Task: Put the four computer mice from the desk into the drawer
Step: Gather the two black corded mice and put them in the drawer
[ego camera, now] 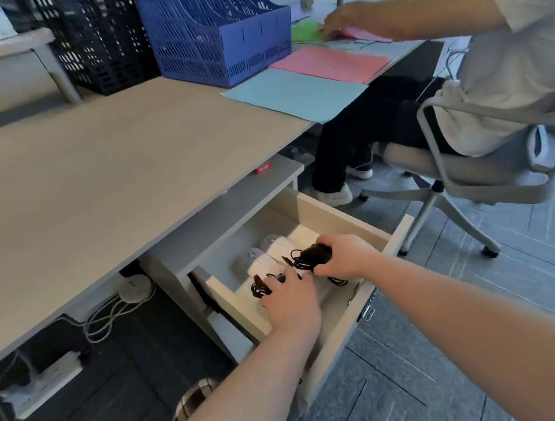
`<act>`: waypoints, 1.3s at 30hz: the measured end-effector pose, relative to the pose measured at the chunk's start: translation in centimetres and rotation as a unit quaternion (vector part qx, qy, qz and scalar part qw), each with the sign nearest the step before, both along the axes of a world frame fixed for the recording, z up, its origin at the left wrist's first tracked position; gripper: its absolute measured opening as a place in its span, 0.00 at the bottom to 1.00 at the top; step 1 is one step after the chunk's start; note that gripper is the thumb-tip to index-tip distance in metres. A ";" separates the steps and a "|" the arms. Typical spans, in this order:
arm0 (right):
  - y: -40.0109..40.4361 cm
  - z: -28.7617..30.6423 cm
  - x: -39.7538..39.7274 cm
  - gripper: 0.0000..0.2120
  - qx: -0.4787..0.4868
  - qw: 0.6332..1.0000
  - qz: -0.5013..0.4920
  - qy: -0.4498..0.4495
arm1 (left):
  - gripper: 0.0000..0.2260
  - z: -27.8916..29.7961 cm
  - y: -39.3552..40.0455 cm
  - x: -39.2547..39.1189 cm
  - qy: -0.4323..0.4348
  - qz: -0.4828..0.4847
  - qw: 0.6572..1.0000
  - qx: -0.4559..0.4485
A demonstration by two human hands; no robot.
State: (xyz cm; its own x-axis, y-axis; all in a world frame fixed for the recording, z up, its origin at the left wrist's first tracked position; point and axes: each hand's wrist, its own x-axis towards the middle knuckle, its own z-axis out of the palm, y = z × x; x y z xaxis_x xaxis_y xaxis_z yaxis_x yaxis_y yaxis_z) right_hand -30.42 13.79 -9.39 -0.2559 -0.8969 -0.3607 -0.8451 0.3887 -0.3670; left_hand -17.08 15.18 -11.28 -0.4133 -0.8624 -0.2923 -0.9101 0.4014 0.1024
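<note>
The drawer (344,218) under the desk (104,165) stands pulled out. Two white mice (274,252) lie side by side at its back left. My right hand (344,256) is inside the drawer, shut on a black mouse (317,254) with a bundled black cord. My left hand (292,301) reaches in beside it and covers a second black mouse (279,278), whose coiled cord (259,287) shows to the left of my fingers. Most of that mouse is hidden under my hand.
A blue file rack (217,31) and a black one (97,41) stand at the desk's back. Blue paper (292,93) and pink paper (330,63) lie on the right. Another person sits on an office chair (461,174) to the right. Power strips and cables lie under the desk.
</note>
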 end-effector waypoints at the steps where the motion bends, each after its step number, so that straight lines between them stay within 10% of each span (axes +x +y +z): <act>1: -0.2 -0.3 0.0 0.25 0.013 1.000 0.010 0.010 | 0.21 -0.4 -0.1 -0.2 0.001 -0.003 1.000 0.013; 15: -1.6 -2.9 0.7 0.41 0.137 0.987 0.059 0.060 | 0.24 -2.5 -2.5 0.1 0.050 -0.004 0.990 0.134; 30: -1.4 -2.7 1.1 0.28 0.101 0.988 0.066 0.096 | 0.36 -2.2 -2.7 0.4 0.026 0.002 0.994 0.104; 39: 2.0 1.3 1.7 0.18 -0.040 0.995 -0.081 0.046 | 0.23 3.1 -4.0 2.2 0.055 -0.042 0.998 -0.009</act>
